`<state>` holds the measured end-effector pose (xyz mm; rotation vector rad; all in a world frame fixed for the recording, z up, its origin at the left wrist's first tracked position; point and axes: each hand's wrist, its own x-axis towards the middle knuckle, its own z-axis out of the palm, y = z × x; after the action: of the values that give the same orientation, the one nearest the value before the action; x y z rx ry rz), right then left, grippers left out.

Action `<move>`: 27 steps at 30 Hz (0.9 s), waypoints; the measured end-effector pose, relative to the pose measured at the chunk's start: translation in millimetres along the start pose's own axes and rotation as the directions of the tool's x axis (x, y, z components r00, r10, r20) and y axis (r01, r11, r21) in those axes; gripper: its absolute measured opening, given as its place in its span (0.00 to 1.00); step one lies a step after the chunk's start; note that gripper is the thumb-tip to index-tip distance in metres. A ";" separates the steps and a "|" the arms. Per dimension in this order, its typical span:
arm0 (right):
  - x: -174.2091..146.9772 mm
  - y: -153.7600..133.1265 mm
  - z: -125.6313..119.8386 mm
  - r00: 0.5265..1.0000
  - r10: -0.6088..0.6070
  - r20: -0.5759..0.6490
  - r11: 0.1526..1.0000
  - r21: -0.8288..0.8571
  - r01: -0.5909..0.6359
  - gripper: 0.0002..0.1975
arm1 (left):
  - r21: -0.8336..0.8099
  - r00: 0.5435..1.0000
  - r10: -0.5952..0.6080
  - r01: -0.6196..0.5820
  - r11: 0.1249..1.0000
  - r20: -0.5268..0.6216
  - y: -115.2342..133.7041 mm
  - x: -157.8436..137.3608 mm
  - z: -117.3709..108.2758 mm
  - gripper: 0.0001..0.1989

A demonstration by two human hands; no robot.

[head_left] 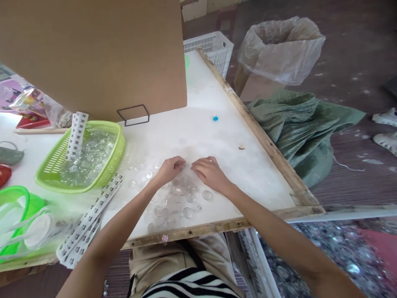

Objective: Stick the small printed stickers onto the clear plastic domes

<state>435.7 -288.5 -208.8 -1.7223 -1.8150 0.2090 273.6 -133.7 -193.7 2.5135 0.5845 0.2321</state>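
Both hands are close together above the white table, a narrow gap between their fingertips. My left hand curls its fingers and thumb inward in a pinch; anything in it is too small or hidden to make out. Opposite it, my right hand has its fingers bent together, and their tips hide whatever they may hold. Below and around the hands lie several clear round discs, loosely scattered. One larger clear disc lies just under my right hand.
At left stands a green basket of clear pieces, beside strips of printed stickers. A large cardboard box blocks the back. A wooden rim edges the table; a small blue piece lies near it. A bagged bin stands beyond.
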 end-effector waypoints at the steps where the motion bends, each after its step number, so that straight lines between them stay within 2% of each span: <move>1: -2.2 -5.3 0.4 0.998 -0.049 0.050 0.998 0.042 0.047 0.09 | -0.011 1.000 0.007 -0.007 1.000 0.011 0.6 0.5 -0.8 0.08; 3: -8.4 -16.5 3.1 0.980 -0.137 0.142 0.987 0.108 0.122 0.09 | -0.008 1.000 0.017 -0.017 1.000 -0.002 2.2 1.0 -3.4 0.09; 5: -16.3 -24.2 6.1 0.969 -0.163 0.186 0.983 0.110 0.144 0.12 | 0.011 0.999 0.022 -0.021 1.000 -0.045 5.2 -1.1 -6.5 0.10; 8: -27.5 -24.9 6.8 0.977 -0.096 0.188 0.994 0.065 0.085 0.12 | 0.013 0.996 0.078 -0.078 0.997 -0.041 13.7 -12.6 -8.6 0.09; 11: -35.1 -18.8 1.6 0.987 -0.001 0.160 0.993 0.116 -0.018 0.12 | -0.005 0.972 0.224 -0.224 0.975 0.075 24.0 -30.7 -6.3 0.08; 13: -39.2 -16.2 -3.3 0.989 0.060 0.133 0.978 0.189 -0.085 0.13 | 0.015 0.951 0.280 -0.284 0.959 0.129 28.6 -42.4 -3.9 0.09; 17: -48.5 -19.3 -10.6 0.983 0.145 0.111 0.953 0.253 -0.169 0.15 | 0.087 0.950 0.277 -0.291 0.953 0.141 31.5 -58.6 -0.6 0.12; 21: -57.0 -28.1 -10.6 0.980 0.105 0.170 0.976 0.172 -0.135 0.17 | 0.163 0.949 0.267 -0.295 0.942 0.170 34.7 -66.2 2.4 0.20; 24: -61.2 -32.9 -9.8 0.974 0.092 0.207 0.972 0.192 -0.133 0.15 | 0.175 0.946 0.251 -0.288 0.941 0.208 39.2 -68.1 2.4 0.13; 27: -63.2 -33.8 -10.8 0.969 0.131 0.208 0.957 0.228 -0.179 0.14 | 0.115 0.955 0.213 -0.241 0.964 0.208 43.0 -67.1 -0.6 0.07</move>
<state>410.1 -356.1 -203.3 -1.7147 -1.7014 0.6579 229.1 -196.4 -172.7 2.6995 0.2391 0.0282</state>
